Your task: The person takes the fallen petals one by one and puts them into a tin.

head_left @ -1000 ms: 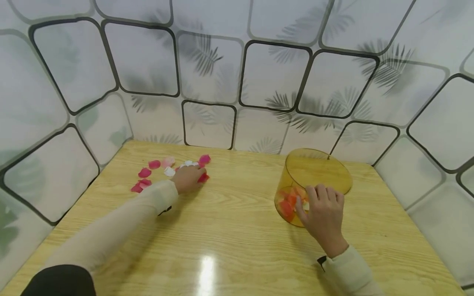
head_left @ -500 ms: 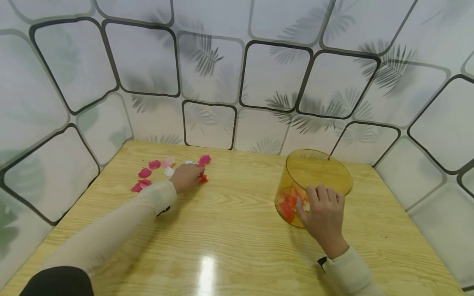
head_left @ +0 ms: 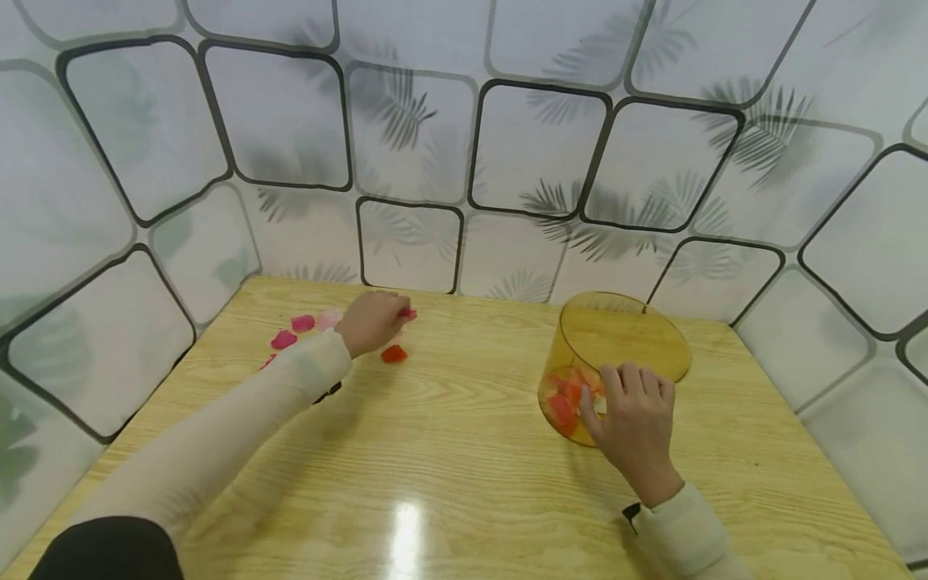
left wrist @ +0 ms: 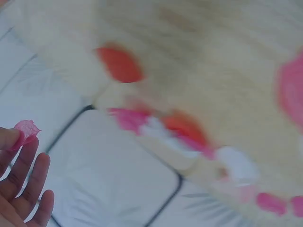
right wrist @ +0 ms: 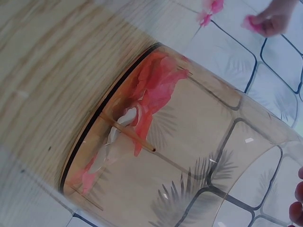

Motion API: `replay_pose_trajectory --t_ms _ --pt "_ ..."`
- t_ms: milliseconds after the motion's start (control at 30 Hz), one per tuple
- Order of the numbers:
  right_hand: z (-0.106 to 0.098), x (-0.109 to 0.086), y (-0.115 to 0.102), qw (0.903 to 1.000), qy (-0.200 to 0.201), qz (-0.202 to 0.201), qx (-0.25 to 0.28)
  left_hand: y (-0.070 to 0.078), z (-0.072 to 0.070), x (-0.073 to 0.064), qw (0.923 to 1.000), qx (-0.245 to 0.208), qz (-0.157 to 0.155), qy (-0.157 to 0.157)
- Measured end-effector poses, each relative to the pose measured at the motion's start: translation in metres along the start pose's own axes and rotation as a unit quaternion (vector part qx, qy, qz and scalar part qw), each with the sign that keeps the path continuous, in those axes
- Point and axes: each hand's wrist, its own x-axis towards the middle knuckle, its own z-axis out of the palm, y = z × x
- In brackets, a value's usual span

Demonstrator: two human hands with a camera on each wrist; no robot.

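In the head view, my left hand (head_left: 374,322) is raised over the far left of the table, pinching a pink petal (left wrist: 27,131) between thumb and forefinger. Its other fingers are spread in the left wrist view. Below it lies a red petal (head_left: 395,354); blurred white, pink and red petals (left wrist: 236,165) are strewn nearby, partly hidden by the hand in the head view. My right hand (head_left: 634,427) grips a see-through amber bucket (head_left: 557,342) at its rim, thumb at the outer wall. Red, pink and white petals (right wrist: 158,82) lie in the bottom of the bucket.
More pink petals (head_left: 303,323) lie to the left, beside my left sleeve. The wood-grain table (head_left: 464,451) ends at a patterned backdrop (head_left: 413,242) behind and at both sides. A dark rounded shape (head_left: 109,552) shows at the lower left corner.
My left hand has come up from among the petals and moved slightly back with a pink petal pinched in it. The red petal shows fully now. The right hand and the bucket stay still.
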Motion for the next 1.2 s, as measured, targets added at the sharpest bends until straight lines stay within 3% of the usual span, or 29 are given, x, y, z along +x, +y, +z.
replay_pose_trajectory --t_ms 133,300,433,600,867,1033,1200 --pt "-0.001 -0.001 0.001 1.0 -0.003 0.002 -0.001 0.028 -0.014 0.024 0.9985 -0.043 0.013 0.029" --pt "-0.001 -0.002 0.001 1.0 -0.006 0.006 0.001 0.082 -0.033 0.055 0.9945 -0.071 0.064 0.045" --pt "-0.001 -0.002 0.0 1.0 -0.006 0.006 0.005 0.126 -0.04 0.076 0.9898 -0.062 0.119 0.047" --pt "0.001 -0.001 0.0 0.9999 -0.009 0.002 0.006 0.162 -0.038 0.096 0.9879 -0.04 0.146 0.032" --pt "0.0 -0.001 0.0 0.9999 -0.013 0.002 0.006 0.184 -0.028 0.119 0.9908 0.002 0.134 -0.019" --pt "-0.001 0.0 0.0 0.9999 -0.013 -0.002 0.004 0.186 -0.025 0.122 0.9914 0.027 0.119 -0.046" --pt "-0.001 0.0 0.001 0.9999 -0.011 0.002 0.001 0.182 -0.023 0.119 0.9915 0.022 0.123 -0.039"
